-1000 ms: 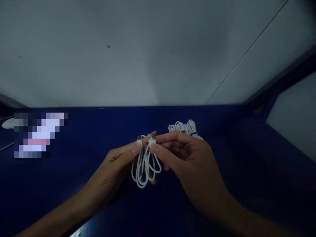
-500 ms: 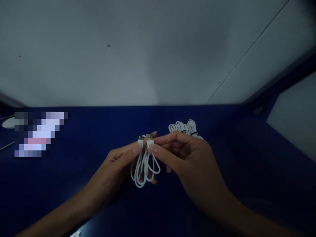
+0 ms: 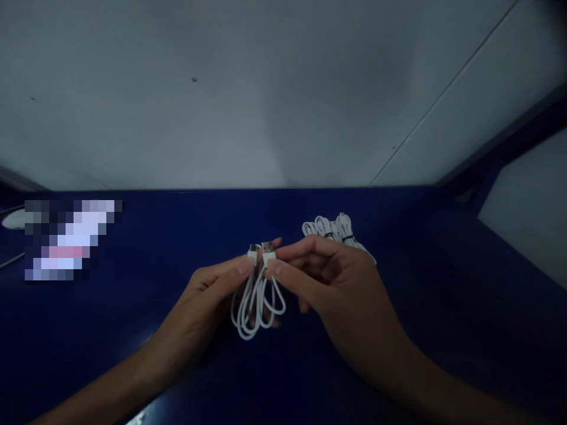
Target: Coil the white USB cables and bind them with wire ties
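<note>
A white USB cable (image 3: 248,319), gathered in loose loops, hangs between my two hands above the blue table. My left hand (image 3: 217,286) is closed on it, the thumb pressing just below one metal-tipped plug (image 3: 253,252). With thumb and index finger, my right hand (image 3: 341,277) pinches the other end, a wider USB plug (image 3: 268,251). Both plugs point up, side by side with a small gap. The loops dangle below the thumbs, and the left fingers behind them are partly hidden.
Several bundled white cables (image 3: 325,227) with dark ties lie on the blue table (image 3: 212,218) behind my right hand, which partly covers them. A blurred-out bright object (image 3: 73,239) and a white rounded item (image 3: 15,219) are at left. A pale wall (image 3: 221,118) rises behind.
The hands hold almost the same place and grip. The hanging loops have swung slightly to the left, and the right-hand plug has tilted a little.
</note>
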Available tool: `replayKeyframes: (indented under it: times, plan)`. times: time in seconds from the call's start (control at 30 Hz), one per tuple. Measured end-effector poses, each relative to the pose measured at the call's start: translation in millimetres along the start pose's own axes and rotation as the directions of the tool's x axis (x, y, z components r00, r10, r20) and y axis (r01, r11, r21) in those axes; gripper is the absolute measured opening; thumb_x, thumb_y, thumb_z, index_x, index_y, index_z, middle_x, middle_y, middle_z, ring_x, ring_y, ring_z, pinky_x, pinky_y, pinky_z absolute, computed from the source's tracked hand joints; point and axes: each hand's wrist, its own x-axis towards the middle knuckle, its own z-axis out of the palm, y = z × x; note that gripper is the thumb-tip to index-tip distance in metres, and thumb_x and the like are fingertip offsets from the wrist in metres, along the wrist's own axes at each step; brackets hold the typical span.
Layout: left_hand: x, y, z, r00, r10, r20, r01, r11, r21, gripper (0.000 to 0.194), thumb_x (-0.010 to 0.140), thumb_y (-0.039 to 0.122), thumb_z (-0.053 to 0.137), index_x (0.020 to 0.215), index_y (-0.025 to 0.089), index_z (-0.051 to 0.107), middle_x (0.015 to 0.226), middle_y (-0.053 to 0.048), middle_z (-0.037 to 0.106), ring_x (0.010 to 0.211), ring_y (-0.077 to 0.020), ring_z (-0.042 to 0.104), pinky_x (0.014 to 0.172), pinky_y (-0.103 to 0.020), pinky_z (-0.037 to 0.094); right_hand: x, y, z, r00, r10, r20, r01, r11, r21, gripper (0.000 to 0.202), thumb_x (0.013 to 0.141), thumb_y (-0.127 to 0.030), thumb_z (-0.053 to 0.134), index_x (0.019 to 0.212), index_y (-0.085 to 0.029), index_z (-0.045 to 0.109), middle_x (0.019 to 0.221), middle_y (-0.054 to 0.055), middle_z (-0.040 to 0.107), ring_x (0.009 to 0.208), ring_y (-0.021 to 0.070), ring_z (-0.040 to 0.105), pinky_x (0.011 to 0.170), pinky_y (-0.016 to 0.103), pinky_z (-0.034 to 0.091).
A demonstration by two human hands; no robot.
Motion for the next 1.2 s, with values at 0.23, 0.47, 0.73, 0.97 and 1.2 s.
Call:
replayKeyframes:
  times: [0.23, 0.47, 0.73, 0.97, 1.2]
  plan:
    - [-1.1, -0.8, -0.9, 1.000, -0.004, 0.007, 0.004, 1.000, -0.024, 0.046, 0.108, 0.048, 0.067, 0.147, 0.024, 0.075, 0.099, -0.011, 0.085, 0.075, -0.0209, 0.076, 0.074, -0.032, 0.056, -1.1, -0.9, -1.2, 1.000, 0.002, -0.014, -0.002, 1.000, -0.006, 0.017, 0.083, -0.007, 0.088, 0.083, -0.022, 0.082, 0.066, -0.005, 0.076, 0.051, 0.0067, 0.068, 0.048, 0.011, 0.056]
    - [-1.0, -2.4, -3.0, 1.000, 0.017, -0.008, -0.017, 1.000, 0.011, 0.046, 0.108, 0.047, 0.067, 0.146, 0.023, 0.076, 0.106, -0.012, 0.086, 0.076, -0.0225, 0.076, 0.075, -0.036, 0.057, -2.0, -1.8, 0.9, 1.000, -0.003, -0.027, 0.002, 0.999, -0.046, 0.017, 0.084, -0.007, 0.087, 0.083, -0.023, 0.081, 0.066, -0.006, 0.073, 0.052, 0.0061, 0.068, 0.049, 0.010, 0.055]
    - [-1.4, -2.7, -3.3, 1.000, 0.002, 0.031, -0.002, 1.000, 0.000, 0.046, 0.112, 0.048, 0.061, 0.147, 0.021, 0.074, 0.097, -0.012, 0.085, 0.076, -0.0213, 0.076, 0.076, -0.034, 0.055, -0.6, -2.0, 0.8, 0.999, -0.003, -0.041, 0.000, 0.996, -0.088, 0.012, 0.088, -0.024, 0.090, 0.083, -0.021, 0.079, 0.068, -0.004, 0.074, 0.050, 0.0085, 0.066, 0.048, 0.017, 0.057]
    - [0.0, -0.1, -1.8, 0.997, -0.021, 0.068, 0.021, 1.000, 0.001, 0.051, 0.112, 0.050, 0.058, 0.151, 0.021, 0.071, 0.106, -0.014, 0.083, 0.076, -0.0208, 0.076, 0.073, -0.032, 0.055, -3.2, -3.7, 0.1, 0.999, 0.015, -0.032, -0.018, 0.995, -0.100, 0.010, 0.087, -0.021, 0.089, 0.084, -0.022, 0.080, 0.070, -0.002, 0.074, 0.055, 0.0110, 0.069, 0.049, 0.019, 0.059]
    - [-0.3, -0.6, -2.7, 0.996, 0.000, 0.088, 0.001, 1.000, -0.012, 0.045, 0.113, 0.046, 0.056, 0.147, 0.022, 0.075, 0.098, -0.011, 0.082, 0.076, -0.0210, 0.076, 0.071, -0.031, 0.055, -1.9, -3.5, -0.3, 0.999, 0.005, -0.043, -0.009, 0.995, -0.095, 0.012, 0.087, -0.023, 0.091, 0.083, -0.022, 0.080, 0.058, -0.006, 0.063, 0.048, 0.0087, 0.063, 0.046, 0.018, 0.056]
